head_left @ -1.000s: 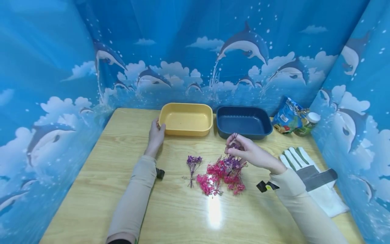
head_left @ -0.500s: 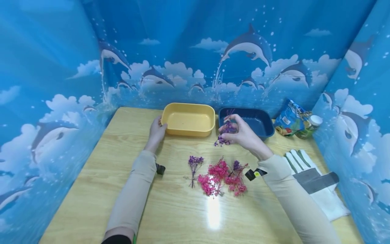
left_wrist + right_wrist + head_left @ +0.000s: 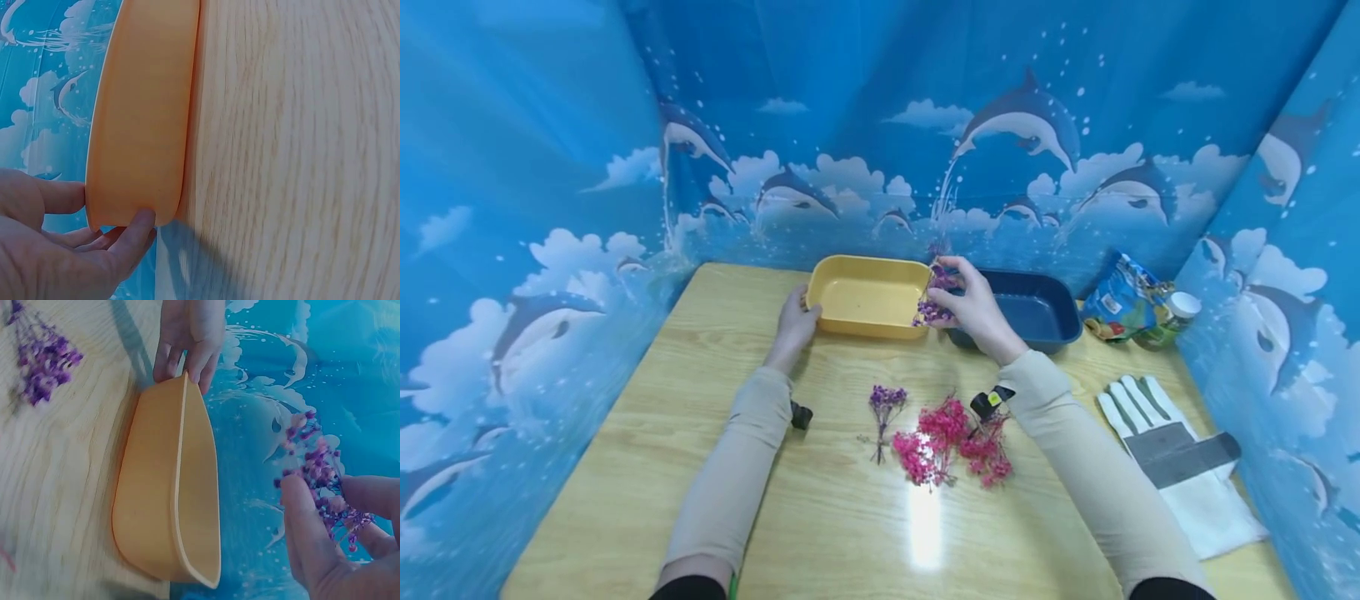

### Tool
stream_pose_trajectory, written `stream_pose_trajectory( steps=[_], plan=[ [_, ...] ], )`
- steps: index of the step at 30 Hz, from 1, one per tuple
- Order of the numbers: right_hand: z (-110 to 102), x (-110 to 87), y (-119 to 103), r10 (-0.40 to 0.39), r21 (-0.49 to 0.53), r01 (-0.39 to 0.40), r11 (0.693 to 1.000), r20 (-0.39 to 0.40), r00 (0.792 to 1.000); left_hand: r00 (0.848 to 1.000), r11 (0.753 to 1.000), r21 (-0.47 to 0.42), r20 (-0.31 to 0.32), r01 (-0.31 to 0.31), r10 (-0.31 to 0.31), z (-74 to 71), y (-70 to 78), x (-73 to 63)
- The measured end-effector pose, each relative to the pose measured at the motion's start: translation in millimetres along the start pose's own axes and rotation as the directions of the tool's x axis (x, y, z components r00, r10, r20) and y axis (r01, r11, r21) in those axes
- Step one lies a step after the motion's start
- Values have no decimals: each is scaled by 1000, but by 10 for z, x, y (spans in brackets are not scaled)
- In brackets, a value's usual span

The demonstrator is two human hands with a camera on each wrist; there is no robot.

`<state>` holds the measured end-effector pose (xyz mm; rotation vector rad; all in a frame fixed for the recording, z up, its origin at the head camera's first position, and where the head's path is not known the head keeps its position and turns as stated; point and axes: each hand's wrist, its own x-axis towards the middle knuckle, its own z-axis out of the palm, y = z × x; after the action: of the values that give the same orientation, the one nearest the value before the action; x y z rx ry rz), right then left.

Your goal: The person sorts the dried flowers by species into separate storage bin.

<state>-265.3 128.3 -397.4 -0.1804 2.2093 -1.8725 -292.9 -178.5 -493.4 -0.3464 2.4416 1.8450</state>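
My left hand [image 3: 793, 323] grips the left end of a yellow plastic basin [image 3: 867, 327], its fingers and thumb round the end wall in the left wrist view. My right hand [image 3: 976, 310] pinches a sprig of purple dried flowers [image 3: 322, 469] just beyond the basin's right end, over the gap beside a navy basin [image 3: 1043, 310]. The sprig's blossoms show between thumb and fingers in the right wrist view. Another purple sprig [image 3: 887, 402] lies on the table, with pink dried flowers [image 3: 945, 423] to its right. The floor of the yellow basin is bare.
A white and grey work glove [image 3: 1180, 458] lies at the table's right side. Behind it stand a blue snack bag [image 3: 1118, 298] and a jar with a white lid [image 3: 1185, 305]. A dolphin-print curtain [image 3: 865, 125] encloses the back and sides.
My right hand has lifted the purple sprig off the pink flowers and carried it left and away to the yellow basin's right end. My left hand stays at the basin's left end.
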Motion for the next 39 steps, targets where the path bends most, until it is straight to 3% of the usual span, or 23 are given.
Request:
stream_pose_trajectory(
  steps=[6, 28, 39],
  plan=[
    [104, 112, -21, 35, 67, -35, 997, 6, 999, 1000, 1000, 5, -4, -9, 9, 13, -3, -12],
    [664, 758, -5, 142, 131, -141, 981, 0, 990, 1000, 1000, -4, 8, 9, -9, 25, 11, -30],
    [964, 935, 48, 198, 136, -198, 971, 13, 980, 1000, 1000, -17, -6, 20, -21, 26, 8, -18]
  ],
)
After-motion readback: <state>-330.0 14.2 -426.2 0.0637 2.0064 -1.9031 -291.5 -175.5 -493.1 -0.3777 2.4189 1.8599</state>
